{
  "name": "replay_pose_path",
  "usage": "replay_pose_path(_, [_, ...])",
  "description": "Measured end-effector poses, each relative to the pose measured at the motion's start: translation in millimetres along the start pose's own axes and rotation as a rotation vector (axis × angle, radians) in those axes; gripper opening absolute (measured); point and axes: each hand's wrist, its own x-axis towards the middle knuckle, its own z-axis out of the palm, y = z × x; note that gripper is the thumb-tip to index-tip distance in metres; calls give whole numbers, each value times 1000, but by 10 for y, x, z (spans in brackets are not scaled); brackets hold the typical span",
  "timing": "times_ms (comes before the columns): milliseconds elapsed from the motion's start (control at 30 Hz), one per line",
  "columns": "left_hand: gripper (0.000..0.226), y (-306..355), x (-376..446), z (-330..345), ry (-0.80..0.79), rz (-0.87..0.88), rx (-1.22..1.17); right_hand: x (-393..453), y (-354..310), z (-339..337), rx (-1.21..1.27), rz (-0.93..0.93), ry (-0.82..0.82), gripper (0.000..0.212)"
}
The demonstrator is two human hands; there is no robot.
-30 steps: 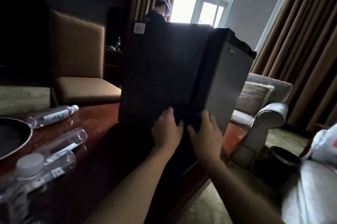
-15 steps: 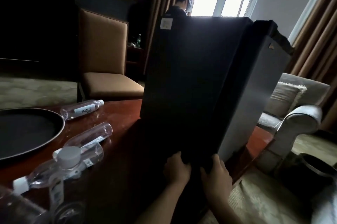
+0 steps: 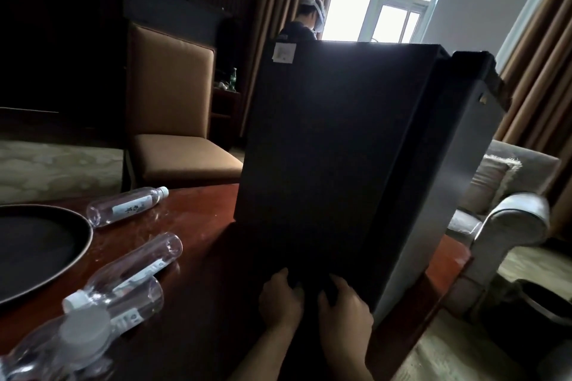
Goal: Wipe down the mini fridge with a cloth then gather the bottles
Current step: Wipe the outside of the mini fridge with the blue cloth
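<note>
Basically the tall black box-shaped mini fridge (image 3: 334, 163) on the red-brown wooden table (image 3: 192, 244) looks heavy, rigid, slick-sided; left hand (image 3: 280, 301) and right hand (image 3: 345, 306) press its lower front, whether on a cloth can't tell, so grab bottom corners

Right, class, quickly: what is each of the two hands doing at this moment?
Left hand: fingers curled against the lower front of the mini fridge; whether it holds a cloth cannot be told.
Right hand: the same.
</note>
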Motion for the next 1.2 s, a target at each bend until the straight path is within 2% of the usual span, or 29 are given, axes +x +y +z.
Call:
replay_pose_path(133, [24, 6, 94, -38, -13, -3, -85, 70, -94, -38, 120, 101, -23, 36])
replay_pose_path(367, [38, 401, -25, -460, -25, -15, -399, 173, -160, -286, 679, 338, -12, 21])
replay_pose_path(467, [23, 528, -218, -749, -149, -28, -582, 131, -142, -493, 966, 421, -91, 13])
replay_pose_path(533, [16, 544, -333, -895, -230, -31, -663, 43, -99, -610, 1073, 421, -126, 14])
replay_pose_path(700, [27, 458, -568, -983, -286, -42, -838, -204, -58, -816, 1183, 376, -180, 17])
replay_pose_path(833, [24, 388, -600, -934, -228, 21, -797, -280, -45, -823, 1223, 366, -164, 16])
replay_pose_path(967, [62, 420, -616, -891, -140, -39, -640, -208, -135, -809, 1185, 364, -116, 17])
replay_pose_path(1067, [58, 627, -628, -912, -44, -152, -589, -103, -219, -821, 1118, 417, -112, 14])
replay_pose_path(1200, [39, 1047, -665, -965, -11, -250, -564, 117, -401, -1031, 1064, 462, -70, 13])
